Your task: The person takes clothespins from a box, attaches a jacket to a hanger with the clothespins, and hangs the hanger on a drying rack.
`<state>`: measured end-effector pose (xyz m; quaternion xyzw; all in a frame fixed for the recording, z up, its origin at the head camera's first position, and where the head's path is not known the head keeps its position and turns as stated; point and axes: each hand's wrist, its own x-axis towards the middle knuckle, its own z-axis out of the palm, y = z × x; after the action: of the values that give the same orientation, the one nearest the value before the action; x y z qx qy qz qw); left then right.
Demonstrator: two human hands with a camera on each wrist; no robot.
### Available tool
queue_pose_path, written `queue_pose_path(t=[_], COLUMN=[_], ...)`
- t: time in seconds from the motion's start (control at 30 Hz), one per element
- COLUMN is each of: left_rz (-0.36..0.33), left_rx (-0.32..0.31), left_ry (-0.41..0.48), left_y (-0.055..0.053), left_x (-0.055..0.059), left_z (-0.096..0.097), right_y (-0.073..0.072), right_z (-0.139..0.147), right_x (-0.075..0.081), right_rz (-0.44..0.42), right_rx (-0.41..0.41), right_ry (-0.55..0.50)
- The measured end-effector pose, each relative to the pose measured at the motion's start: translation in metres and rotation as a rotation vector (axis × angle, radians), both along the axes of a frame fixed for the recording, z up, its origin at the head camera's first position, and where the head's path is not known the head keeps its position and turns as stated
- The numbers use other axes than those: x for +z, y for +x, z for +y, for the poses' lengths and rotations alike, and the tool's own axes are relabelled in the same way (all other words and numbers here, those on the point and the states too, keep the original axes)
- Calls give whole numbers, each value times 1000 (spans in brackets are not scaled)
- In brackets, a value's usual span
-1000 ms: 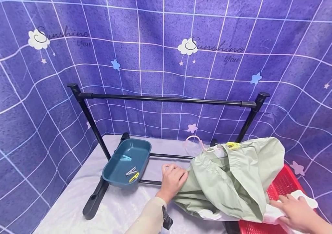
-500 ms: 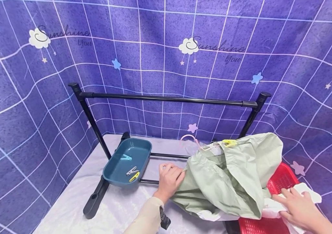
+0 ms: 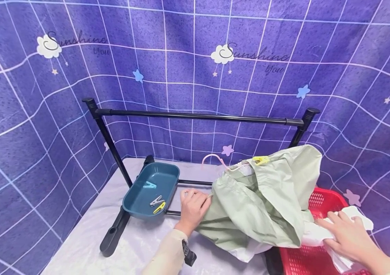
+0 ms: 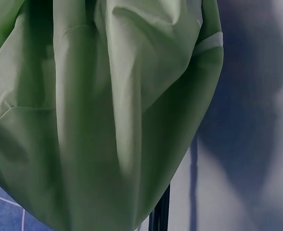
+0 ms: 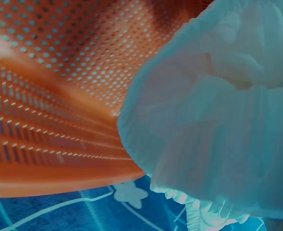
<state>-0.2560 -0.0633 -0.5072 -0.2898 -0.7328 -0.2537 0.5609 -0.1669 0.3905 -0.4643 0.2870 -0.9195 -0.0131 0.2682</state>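
Observation:
A light green garment (image 3: 250,214) with white cloth showing beneath it hangs bunched between both hands. At its top are a pink hanger (image 3: 212,156) and a yellow clothespin (image 3: 261,160) clipped on the fabric. My left hand (image 3: 194,208) pinches the garment's left edge beside the hanger. On the other side, my right hand (image 3: 348,233) grips white cloth (image 3: 313,232) over the red basket (image 3: 319,200). The left wrist view is filled by hanging green folds (image 4: 98,120). In the right wrist view, the white cloth (image 5: 218,144) shows a ruffled edge and hides the fingers.
Behind the garment stands a black rack with a top bar (image 3: 195,115) and low crossbars. A teal tray (image 3: 126,204) at left holds several clothespins (image 3: 157,200). Pale cloth (image 3: 78,248) covers the surface, and a purple patterned curtain (image 3: 181,46) surrounds it.
The green garment, its hanger and my left hand have shifted left, and the garment's top has risen a little. More of the red basket shows. My right hand still holds the white cloth.

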Motion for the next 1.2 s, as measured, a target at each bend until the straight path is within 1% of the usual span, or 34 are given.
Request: queue_pose_path(t=[0.17,0.37,0.57,0.73,1.0,1.2], left_rz=[5,8,40,59,97,88], left_rx=[2,11,19,20,30,37], left_ry=[-2,-3,-7,-15,-31,-33], left_y=[2,4,6,5,4,5], left_x=[3,3,3,6,12,16], left_z=[-7,-15,-21,-25,-33,-43], right_y=[-5,-7,-7,-7,-11,-14], right_z=[-11,-19,-26,-32,-44,-51], right_x=[5,9,12,15,14,14], right_rz=[9,6,18,17,35,60], right_rx=[23,25,28,24,38,72], right_ry=[-14,-25,-30,-42,-60,-62])
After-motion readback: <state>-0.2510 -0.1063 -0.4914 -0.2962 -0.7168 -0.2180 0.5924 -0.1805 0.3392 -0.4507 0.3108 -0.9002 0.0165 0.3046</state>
